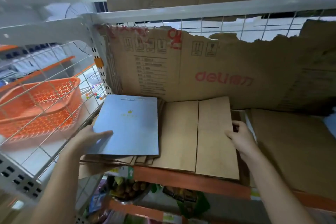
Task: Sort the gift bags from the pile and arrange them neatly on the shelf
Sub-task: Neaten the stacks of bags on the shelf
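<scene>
A flat light-blue gift bag [131, 125] with a small gold crown lies on top of a stack of brown paper bags [127, 160] at the left of the shelf. My left hand [91, 137] holds its left edge, thumb on top. To its right lies a flat brown kraft bag stack [198, 138]. My right hand [240, 138] grips that stack's right edge, fingers curled over it. The orange shelf front edge [181, 178] runs below both.
Torn cardboard with red "deli" print [218, 71] lines the shelf's back. More brown cardboard [291, 142] lies at the right. A white wire-mesh side panel [60, 100] stands on the left, with an orange perforated basket [41, 103] behind it. Packaged goods [131, 189] fill the lower shelf.
</scene>
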